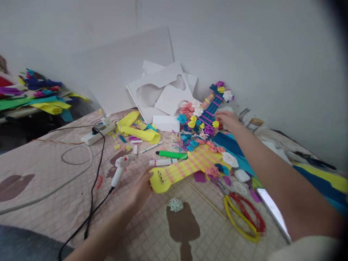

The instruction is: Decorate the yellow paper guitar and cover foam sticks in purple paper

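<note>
My left hand [141, 189] is closed on the rounded head end of a yellow paper guitar [178, 171], which lies on the table. This guitar has pink cross bands, strings, and coral, blue and white paper flowers at its far end. Further back, a blue paper guitar [211, 110] leans upright toward the wall, covered in colourful paper flowers. My right hand [229, 120] reaches across to it, its fingers closed at the right edge of the blue neck. The fingertips there are partly hidden.
A white glue gun [119, 170] rests left, its black cord running to a power strip [98, 133]. Scissors [241, 214], a phone [273, 214], a wooden stick [208, 200] and a green marker [171, 154] lie near the yellow guitar. Cut white boards [163, 78] lean behind.
</note>
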